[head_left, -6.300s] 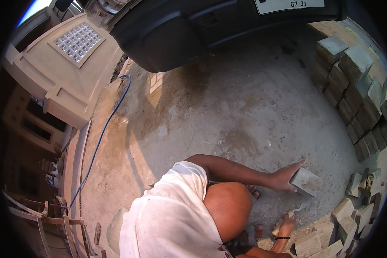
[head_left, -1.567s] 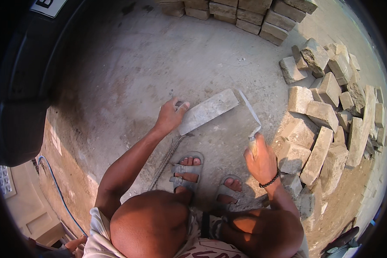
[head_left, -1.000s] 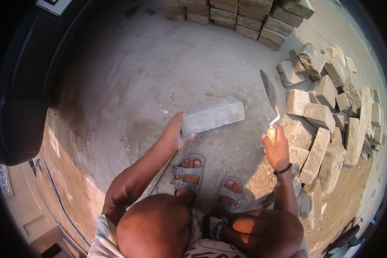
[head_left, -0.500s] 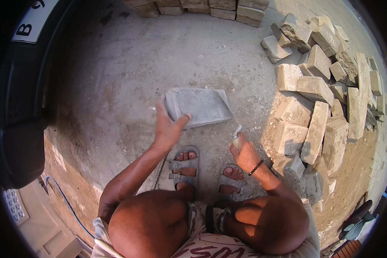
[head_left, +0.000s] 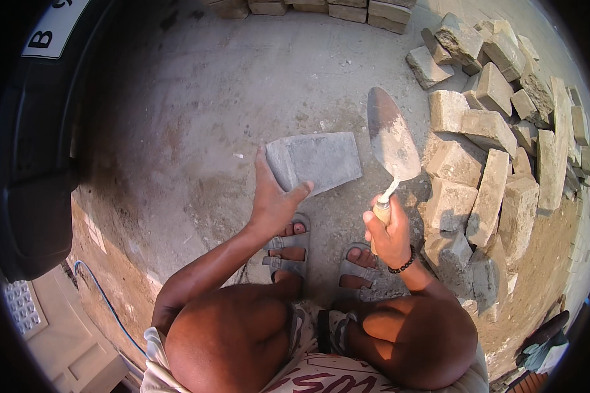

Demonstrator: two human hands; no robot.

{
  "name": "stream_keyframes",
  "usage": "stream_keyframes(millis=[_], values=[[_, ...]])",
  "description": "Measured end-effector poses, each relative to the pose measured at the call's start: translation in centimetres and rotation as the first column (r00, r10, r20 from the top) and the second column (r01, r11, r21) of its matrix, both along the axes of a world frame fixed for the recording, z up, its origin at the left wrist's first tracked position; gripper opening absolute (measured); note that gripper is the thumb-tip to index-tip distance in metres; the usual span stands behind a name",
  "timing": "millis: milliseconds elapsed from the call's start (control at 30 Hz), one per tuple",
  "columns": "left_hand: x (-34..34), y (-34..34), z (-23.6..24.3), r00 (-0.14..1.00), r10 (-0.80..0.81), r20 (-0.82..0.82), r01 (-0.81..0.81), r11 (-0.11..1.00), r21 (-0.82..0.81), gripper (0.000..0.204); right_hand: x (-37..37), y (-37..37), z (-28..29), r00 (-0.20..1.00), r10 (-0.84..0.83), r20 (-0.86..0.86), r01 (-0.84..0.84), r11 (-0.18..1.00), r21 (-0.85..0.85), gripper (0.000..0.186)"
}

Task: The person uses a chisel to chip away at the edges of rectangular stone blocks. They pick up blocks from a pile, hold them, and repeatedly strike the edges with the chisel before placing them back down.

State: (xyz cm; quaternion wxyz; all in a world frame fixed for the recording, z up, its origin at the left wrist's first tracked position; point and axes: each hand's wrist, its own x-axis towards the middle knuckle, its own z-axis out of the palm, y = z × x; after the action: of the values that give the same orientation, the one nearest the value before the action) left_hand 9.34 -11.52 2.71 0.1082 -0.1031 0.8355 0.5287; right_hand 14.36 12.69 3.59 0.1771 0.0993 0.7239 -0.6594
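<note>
My left hand (head_left: 273, 200) grips the left end of a grey paving brick (head_left: 324, 162), thumb on its near edge and fingers round the far left side. The brick is held tilted over the dusty ground in front of my feet. In my right hand (head_left: 389, 234) is a trowel (head_left: 393, 141), its wooden handle wrapped by my fingers. The trowel's pointed blade, smeared with pale mortar or dust, points away from me, to the right of the brick and apart from it.
A loose heap of bricks (head_left: 488, 131) lies at the right, close to my right hand. More bricks (head_left: 347, 12) are stacked at the far edge. A dark vehicle bumper (head_left: 36, 170) stands at the left, with a blue hose (head_left: 105, 308) below it. My sandalled feet (head_left: 288, 252) are beneath my hands.
The trowel has swung from edge-on against the brick's right end to face-up beside it, as my right hand moved right. The brick has turned slightly and shifted right in my left hand.
</note>
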Motion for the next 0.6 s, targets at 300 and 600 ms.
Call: stream_keyframes(millis=[300, 600], values=[[0.7, 0.1, 0.5, 1.000, -0.005, 0.014, 0.004, 0.998, 0.057, 0.096, 1.8, 0.1, -3.1, 1.000, -0.010, -0.029, 0.012, 0.999, 0.051, 0.033], [1.2, -0.2, -0.6, 1.000, 0.020, 0.020, -0.021, 0.996, 0.082, 0.097, 1.3, -0.4, -4.2, 0.983, 0.174, -0.058, -0.143, 0.925, 0.351, 0.040]])
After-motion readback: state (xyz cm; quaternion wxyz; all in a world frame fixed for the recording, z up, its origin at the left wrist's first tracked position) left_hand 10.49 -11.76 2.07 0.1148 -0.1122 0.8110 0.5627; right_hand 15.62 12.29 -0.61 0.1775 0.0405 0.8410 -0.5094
